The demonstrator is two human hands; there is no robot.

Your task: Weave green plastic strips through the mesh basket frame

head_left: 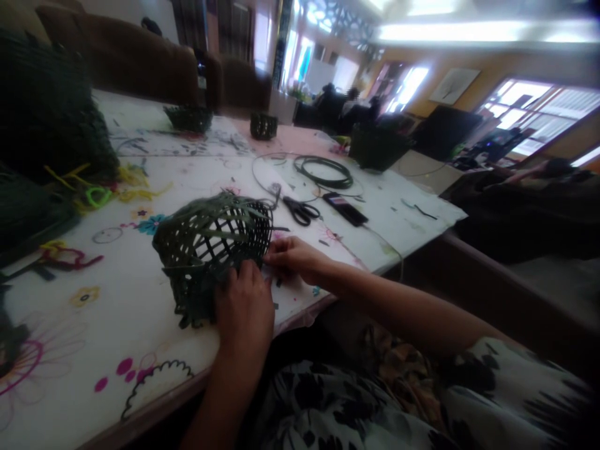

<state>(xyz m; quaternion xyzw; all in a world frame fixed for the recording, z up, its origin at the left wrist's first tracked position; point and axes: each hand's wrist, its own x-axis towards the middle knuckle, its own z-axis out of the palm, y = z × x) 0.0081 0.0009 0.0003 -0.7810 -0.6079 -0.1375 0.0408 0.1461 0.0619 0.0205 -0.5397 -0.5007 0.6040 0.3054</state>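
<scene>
Well, my left hand (244,306) is curled against the low side of the basket (210,240), its fingers pressed together on the dark green weave, so that grip is closed. My right hand (293,257) sits at the basket's near edge with its fingers bunched close together; whether they pinch a strip there, I cannot tell. The basket lies tilted on its side on the table (117,325), its open lattice facing up and loose strip ends sticking out. Just past my right hand lie the scissors (300,211), with a phone (344,208) beside them. Farther along are a coil of dark cord (323,172) and three small woven baskets (263,125). Yellow pipe cleaners (134,184) lie off to the left.
</scene>
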